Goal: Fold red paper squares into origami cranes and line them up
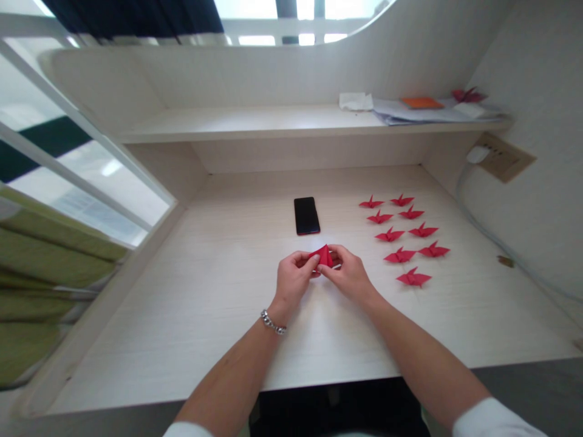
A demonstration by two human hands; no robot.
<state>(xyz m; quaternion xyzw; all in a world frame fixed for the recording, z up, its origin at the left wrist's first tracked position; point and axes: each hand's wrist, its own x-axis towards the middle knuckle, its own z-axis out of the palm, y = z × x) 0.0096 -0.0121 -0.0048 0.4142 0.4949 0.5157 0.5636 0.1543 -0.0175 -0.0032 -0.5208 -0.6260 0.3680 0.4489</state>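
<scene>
A small piece of folded red origami paper (325, 255) is held between both hands above the middle of the desk. My left hand (295, 274), with a chain bracelet at the wrist, pinches its left side with thumb and fingers. On the other side my right hand (348, 273) grips it the same way, the thumbs close together at the lower edge. Part of the paper is hidden behind the fingers. Just beyond the hands lies a black phone (306, 215). Several finished red paper cranes (399, 255) stand in two columns to the right.
The pale wooden desk (204, 291) has a shelf (255, 124) across its back. Papers (401, 114), an orange sheet (422, 103) and a red folded piece (469, 95) lie on that shelf. A cable (483, 227) runs down from a wall socket (505, 158) on the right.
</scene>
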